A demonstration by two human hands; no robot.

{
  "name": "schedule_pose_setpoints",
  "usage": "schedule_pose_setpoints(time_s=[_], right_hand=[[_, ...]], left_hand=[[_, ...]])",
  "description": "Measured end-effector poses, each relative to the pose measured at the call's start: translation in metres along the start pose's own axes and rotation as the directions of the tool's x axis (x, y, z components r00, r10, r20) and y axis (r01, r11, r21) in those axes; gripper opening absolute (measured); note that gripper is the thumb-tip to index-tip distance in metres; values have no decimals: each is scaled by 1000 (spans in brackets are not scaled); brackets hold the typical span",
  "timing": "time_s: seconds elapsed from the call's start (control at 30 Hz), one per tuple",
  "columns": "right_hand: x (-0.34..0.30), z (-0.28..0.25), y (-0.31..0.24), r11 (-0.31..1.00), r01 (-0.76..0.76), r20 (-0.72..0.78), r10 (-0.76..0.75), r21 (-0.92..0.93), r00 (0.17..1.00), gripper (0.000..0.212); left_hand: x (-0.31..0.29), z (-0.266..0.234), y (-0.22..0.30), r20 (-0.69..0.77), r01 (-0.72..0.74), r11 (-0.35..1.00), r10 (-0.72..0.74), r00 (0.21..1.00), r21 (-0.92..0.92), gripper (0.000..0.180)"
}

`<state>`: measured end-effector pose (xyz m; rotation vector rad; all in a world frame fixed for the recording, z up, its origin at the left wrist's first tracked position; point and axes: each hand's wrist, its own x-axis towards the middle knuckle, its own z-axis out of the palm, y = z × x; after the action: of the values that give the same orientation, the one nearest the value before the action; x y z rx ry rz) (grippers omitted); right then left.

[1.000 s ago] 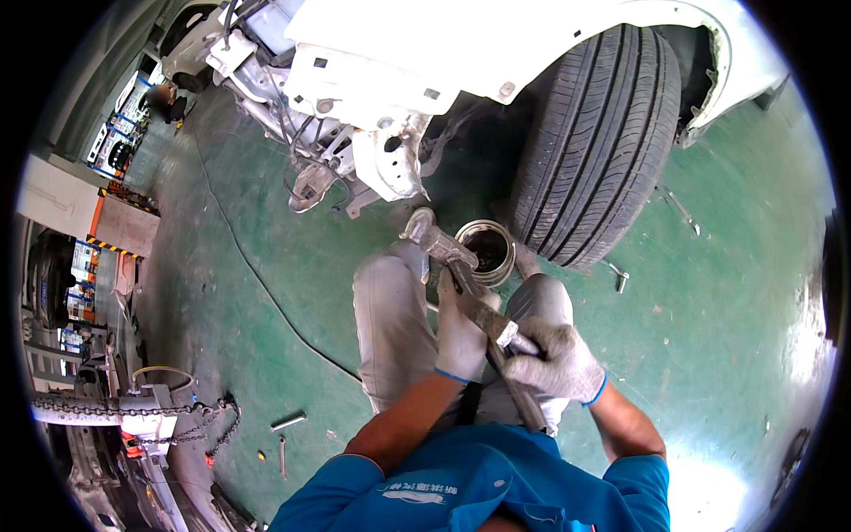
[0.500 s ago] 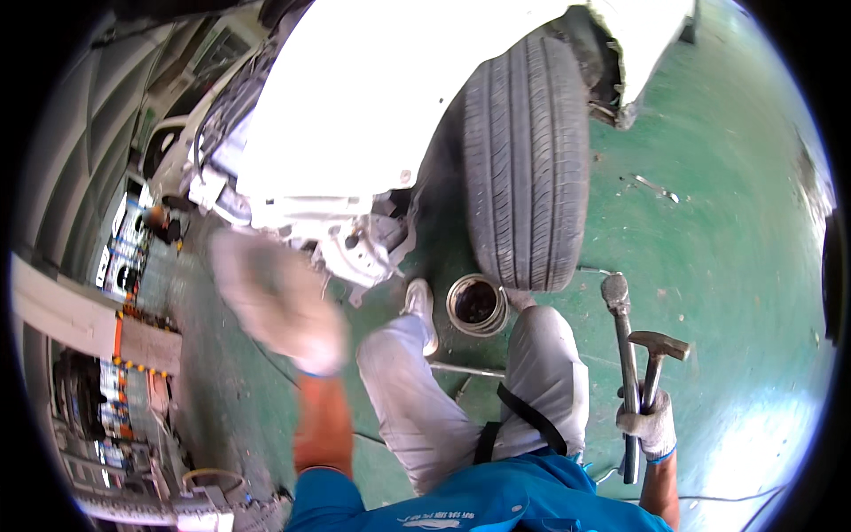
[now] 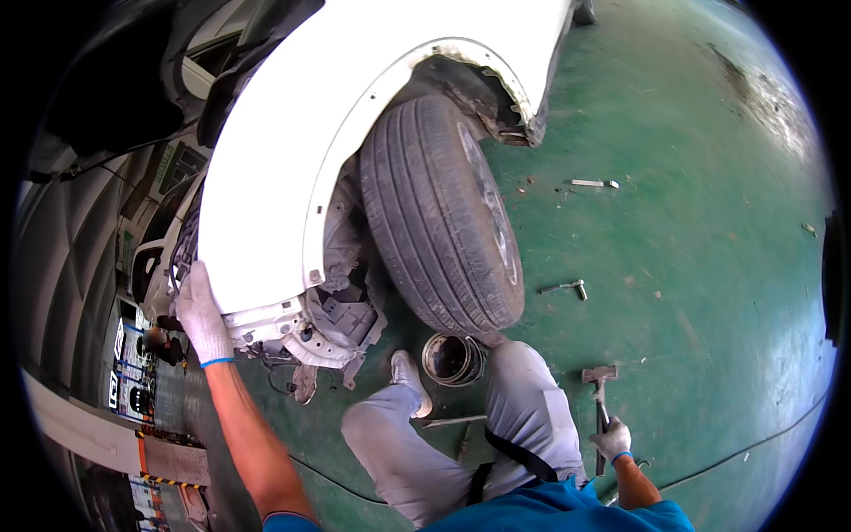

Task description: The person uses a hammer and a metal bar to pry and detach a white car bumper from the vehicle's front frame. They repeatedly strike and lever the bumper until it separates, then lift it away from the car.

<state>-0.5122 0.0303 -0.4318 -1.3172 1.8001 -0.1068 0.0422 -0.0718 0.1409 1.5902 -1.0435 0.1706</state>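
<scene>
My left hand (image 3: 202,319), in a pale work glove, lies against the front edge of a white car fender (image 3: 275,160), fingers stretched along it. My right hand (image 3: 612,438), gloved too, is closed around a hammer (image 3: 600,376) low at my right side, its head pointing away from me. A second tool from the earlier frame cannot be told apart from it now. Under the fender's arch stands a turned wheel with a black tyre (image 3: 434,213). Bare metal brackets (image 3: 328,341) show at the fender's front lower end.
Between my feet and the tyre stands a round tin (image 3: 450,359) with dark contents. A wrench (image 3: 594,183) and a ratchet handle (image 3: 567,288) lie on the green floor (image 3: 691,266) to the right. A cable (image 3: 736,454) runs along the floor. Another car (image 3: 155,257) is at the left.
My left hand, blurred and in front of the brackets before, has moved left and up onto the fender edge. My right hand has shifted left in view. The view has turned, showing more of the wheel's side.
</scene>
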Motion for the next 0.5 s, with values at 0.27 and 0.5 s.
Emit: schedule_pose_setpoints(time_s=[0.27, 0.5], right_hand=[[4, 28, 15, 986, 79, 123, -61, -150, 991, 54], [14, 28, 0, 941, 194, 273, -116, -278, 955, 59]], left_hand=[[0, 8, 3, 0, 20, 1000, -20, 1000, -12, 45], [2, -1, 3, -36, 16, 1000, -16, 999, -1, 49]])
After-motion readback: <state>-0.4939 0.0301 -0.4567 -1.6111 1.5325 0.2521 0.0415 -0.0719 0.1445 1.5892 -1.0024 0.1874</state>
